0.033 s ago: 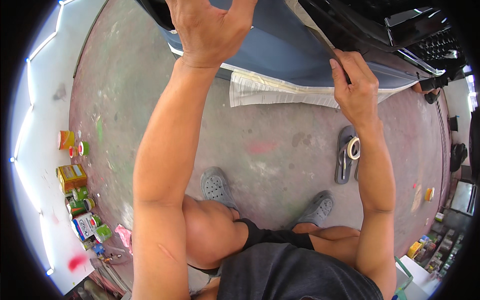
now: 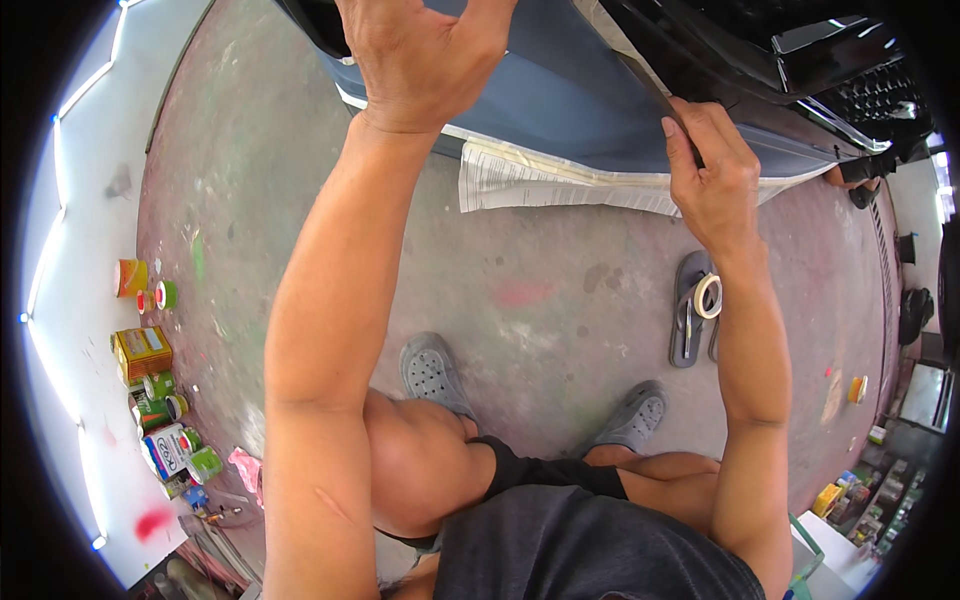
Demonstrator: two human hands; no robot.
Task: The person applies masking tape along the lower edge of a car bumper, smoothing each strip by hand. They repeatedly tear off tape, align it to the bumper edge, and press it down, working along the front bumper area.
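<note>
A blue-grey car body panel (image 2: 575, 105) spans the upper middle, with pale masking tape (image 2: 600, 178) along its lower edge. A strip of printed masking paper (image 2: 510, 185) hangs from that tape. Over the panel's left part is my left hand (image 2: 425, 60), its thumb spread; the upper picture edge cuts off the fingers, so any contact or hold is hidden. My right hand (image 2: 712, 165) closes around the panel's dark edge, thumb on the near side and fingers curled over it.
Glossy black car bodywork (image 2: 720, 50) lies beyond the panel. On the stained floor are a dark sandal (image 2: 688, 335) with a tape roll (image 2: 707, 297) on it. Several paint cans (image 2: 205, 465) stand along the left wall. My feet wear grey clogs (image 2: 432, 370). Another person's foot (image 2: 862, 190) shows far right.
</note>
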